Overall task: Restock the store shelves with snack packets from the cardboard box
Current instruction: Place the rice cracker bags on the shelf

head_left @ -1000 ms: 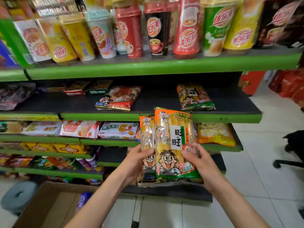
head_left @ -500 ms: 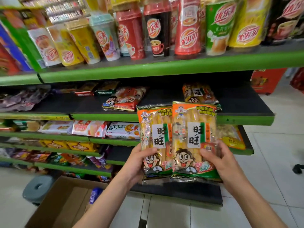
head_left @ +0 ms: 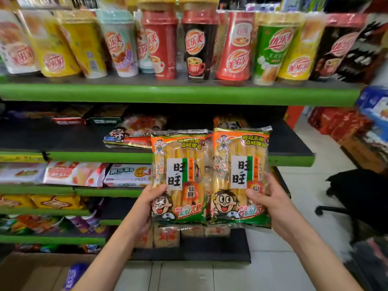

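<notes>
Two orange-and-yellow rice cracker packets are held upright, side by side, in front of the green shelves. My left hand [head_left: 150, 203] grips the lower left edge of the left packet [head_left: 181, 177]. My right hand [head_left: 266, 201] grips the lower right edge of the right packet [head_left: 240, 173]. Both packets reach up to the front of the dark second shelf [head_left: 290, 141]. The cardboard box [head_left: 35, 274] sits on the floor at the bottom left, with a blue-purple packet [head_left: 73, 276] inside it.
Tall drink cups [head_left: 198, 45] line the top shelf. Packets [head_left: 130, 134] lie on the second shelf behind the held ones. Lower shelves at the left hold more snacks [head_left: 126, 175]. A black chair [head_left: 361, 198] stands on the tiled floor at the right.
Both hands have raised the packets and spread them apart, from overlapping to side by side. The view has tilted upward and moved closer to the shelves.
</notes>
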